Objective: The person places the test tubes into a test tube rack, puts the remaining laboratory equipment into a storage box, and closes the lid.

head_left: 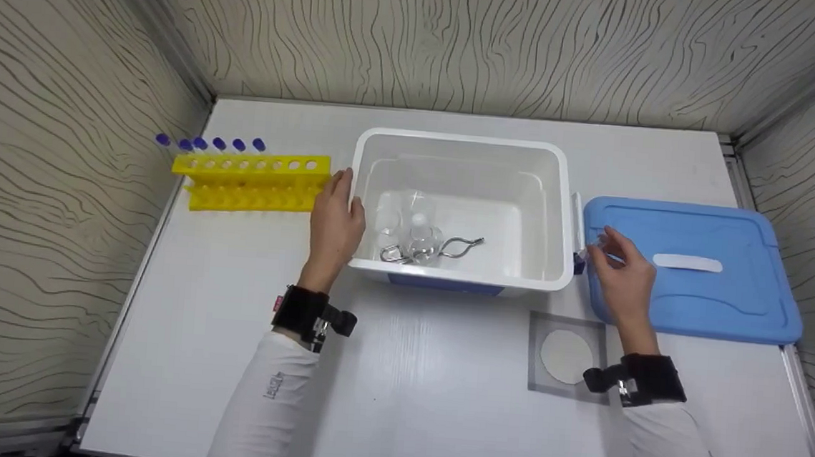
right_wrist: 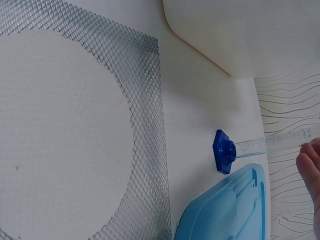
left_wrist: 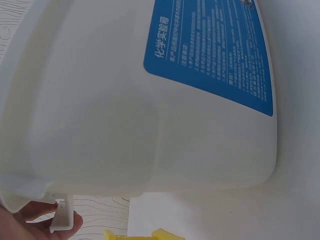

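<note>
A white plastic box [head_left: 560, 196] stands in the middle of the table. My left hand [head_left: 336, 220] is at its left side, and in the left wrist view fingers and thumb hold the white latch [left_wrist: 63, 215] under the rim. Between the box and its blue lid, my right hand [head_left: 623, 272] pinches a clear graduated cylinder [right_wrist: 280, 141] near its upper end. Its blue foot [right_wrist: 223, 151] points down toward the table. Inside the box lie clear glassware [head_left: 421, 240] and a metal clamp [head_left: 460, 247], partly overlapping.
A yellow rack [head_left: 251, 202] holds several blue-capped tubes at the left. The blue lid [head_left: 718, 300] lies flat on the right. In front of it is a wire gauze [head_left: 567, 358] with a pale round centre. Patterned walls [head_left: 463, 46] enclose the table's back and sides.
</note>
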The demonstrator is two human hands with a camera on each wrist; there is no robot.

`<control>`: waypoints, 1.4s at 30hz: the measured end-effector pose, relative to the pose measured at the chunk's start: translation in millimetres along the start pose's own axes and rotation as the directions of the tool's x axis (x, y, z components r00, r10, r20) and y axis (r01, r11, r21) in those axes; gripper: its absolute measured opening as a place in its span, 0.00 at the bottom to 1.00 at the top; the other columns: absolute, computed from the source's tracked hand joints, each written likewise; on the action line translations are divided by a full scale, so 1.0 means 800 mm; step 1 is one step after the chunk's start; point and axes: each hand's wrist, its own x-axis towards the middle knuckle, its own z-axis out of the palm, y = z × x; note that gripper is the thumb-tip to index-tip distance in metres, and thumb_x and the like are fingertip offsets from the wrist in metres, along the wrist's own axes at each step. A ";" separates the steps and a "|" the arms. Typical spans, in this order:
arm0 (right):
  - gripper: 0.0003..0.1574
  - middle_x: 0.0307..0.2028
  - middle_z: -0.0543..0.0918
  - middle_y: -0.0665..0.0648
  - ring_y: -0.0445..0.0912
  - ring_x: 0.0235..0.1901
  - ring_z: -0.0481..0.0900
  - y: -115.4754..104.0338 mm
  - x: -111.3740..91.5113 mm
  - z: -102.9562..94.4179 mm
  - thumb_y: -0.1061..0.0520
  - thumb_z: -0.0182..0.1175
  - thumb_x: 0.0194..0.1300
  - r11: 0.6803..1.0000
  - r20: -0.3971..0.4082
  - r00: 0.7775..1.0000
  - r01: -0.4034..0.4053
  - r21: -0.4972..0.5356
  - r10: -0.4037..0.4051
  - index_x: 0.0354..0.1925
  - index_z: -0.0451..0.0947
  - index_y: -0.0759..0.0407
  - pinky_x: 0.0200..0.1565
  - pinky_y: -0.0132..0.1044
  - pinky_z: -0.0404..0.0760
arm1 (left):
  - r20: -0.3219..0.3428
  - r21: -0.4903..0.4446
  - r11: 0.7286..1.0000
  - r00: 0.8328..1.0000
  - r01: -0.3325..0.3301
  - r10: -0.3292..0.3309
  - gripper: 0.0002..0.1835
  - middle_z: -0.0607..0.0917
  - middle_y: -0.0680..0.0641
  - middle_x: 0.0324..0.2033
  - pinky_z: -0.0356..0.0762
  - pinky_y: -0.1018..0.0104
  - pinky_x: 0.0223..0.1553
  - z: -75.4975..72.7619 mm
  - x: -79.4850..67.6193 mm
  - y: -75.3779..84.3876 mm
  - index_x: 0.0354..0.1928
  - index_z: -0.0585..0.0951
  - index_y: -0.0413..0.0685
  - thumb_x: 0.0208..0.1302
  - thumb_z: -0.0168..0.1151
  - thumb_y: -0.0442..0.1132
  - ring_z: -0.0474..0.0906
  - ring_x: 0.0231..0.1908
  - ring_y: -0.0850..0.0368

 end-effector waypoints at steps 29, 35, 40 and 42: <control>0.18 0.46 0.86 0.60 0.27 0.44 0.79 -0.049 0.020 -0.018 0.61 0.61 0.66 0.997 -0.121 0.990 -0.061 0.054 0.068 0.53 0.82 0.64 0.47 0.15 0.78 | -0.004 0.000 1.000 1.000 0.008 -0.008 0.27 0.70 0.33 0.69 0.65 0.48 0.72 0.000 -0.001 0.002 0.71 0.67 0.39 0.71 0.51 0.34 0.69 0.68 0.38; 0.16 0.44 0.86 0.49 0.32 0.46 0.82 -0.079 0.034 -0.032 0.61 0.60 0.67 0.992 -0.180 0.983 -0.003 0.129 0.026 0.50 0.83 0.65 0.48 0.19 0.80 | 0.002 -0.007 1.000 1.000 0.015 -0.015 0.27 0.70 0.34 0.69 0.64 0.49 0.73 0.000 -0.002 0.002 0.72 0.66 0.39 0.72 0.50 0.35 0.68 0.69 0.39; 0.18 0.42 0.84 0.44 0.34 0.46 0.82 -0.106 0.044 -0.040 0.65 0.59 0.66 0.985 -0.214 0.976 0.059 0.162 -0.023 0.53 0.81 0.69 0.49 0.20 0.79 | -0.009 -0.008 1.000 1.000 0.008 -0.008 0.27 0.70 0.33 0.69 0.65 0.49 0.73 0.001 -0.002 0.001 0.71 0.67 0.39 0.72 0.51 0.34 0.68 0.69 0.39; 0.18 0.41 0.83 0.39 0.35 0.46 0.82 -0.119 0.046 -0.042 0.66 0.59 0.66 0.982 -0.222 0.974 0.078 0.171 -0.039 0.54 0.81 0.68 0.48 0.20 0.79 | -0.005 -0.008 1.000 1.000 0.008 -0.008 0.27 0.70 0.34 0.69 0.65 0.49 0.73 0.000 -0.002 0.001 0.72 0.66 0.39 0.72 0.51 0.35 0.68 0.69 0.39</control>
